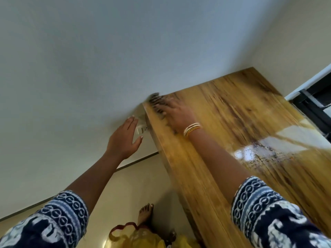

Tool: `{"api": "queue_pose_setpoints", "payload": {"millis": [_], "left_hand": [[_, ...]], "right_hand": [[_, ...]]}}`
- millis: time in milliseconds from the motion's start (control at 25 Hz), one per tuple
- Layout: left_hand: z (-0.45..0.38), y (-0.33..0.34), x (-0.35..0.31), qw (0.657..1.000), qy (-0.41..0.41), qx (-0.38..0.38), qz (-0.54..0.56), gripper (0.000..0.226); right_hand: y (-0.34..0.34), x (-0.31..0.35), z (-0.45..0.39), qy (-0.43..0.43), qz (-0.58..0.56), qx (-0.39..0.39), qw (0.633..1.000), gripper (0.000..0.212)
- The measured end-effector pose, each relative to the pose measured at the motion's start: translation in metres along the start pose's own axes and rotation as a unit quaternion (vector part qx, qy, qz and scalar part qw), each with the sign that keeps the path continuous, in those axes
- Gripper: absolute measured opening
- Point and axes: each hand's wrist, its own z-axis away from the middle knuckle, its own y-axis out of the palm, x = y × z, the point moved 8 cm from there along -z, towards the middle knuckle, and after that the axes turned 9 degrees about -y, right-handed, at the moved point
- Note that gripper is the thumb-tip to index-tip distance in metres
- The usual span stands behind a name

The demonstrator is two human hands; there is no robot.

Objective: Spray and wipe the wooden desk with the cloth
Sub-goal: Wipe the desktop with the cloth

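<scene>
Head view. The right hand [176, 113] lies flat, fingers spread, pressing a dark cloth [156, 101] (blurred) onto the far left corner of the wooden desk [232, 122], by the wall [89, 68]. The left hand [125, 138] hangs beside the desk's left edge, fingers straight and together, holding nothing, in front of a wall switch [141, 130]. A wet, glossy patch [265, 151] shows at the desk's right. A bare foot [145, 213] stands on the floor below.
</scene>
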Motion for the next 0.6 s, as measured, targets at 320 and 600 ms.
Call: {"api": "queue_pose_setpoints", "payload": {"millis": [320, 600], "left_hand": [[-0.001, -0.02, 0.009, 0.995, 0.054, -0.036, -0.075, 0.058], [-0.001, -0.007, 0.014, 0.996, 0.043, -0.008, -0.078, 0.053]], "right_hand": [[-0.012, -0.089, 0.026, 0.374, -0.015, -0.021, 0.927, 0.051], [0.004, 0.062, -0.017, -0.002, 0.016, 0.008, 1.0, 0.046]]}}
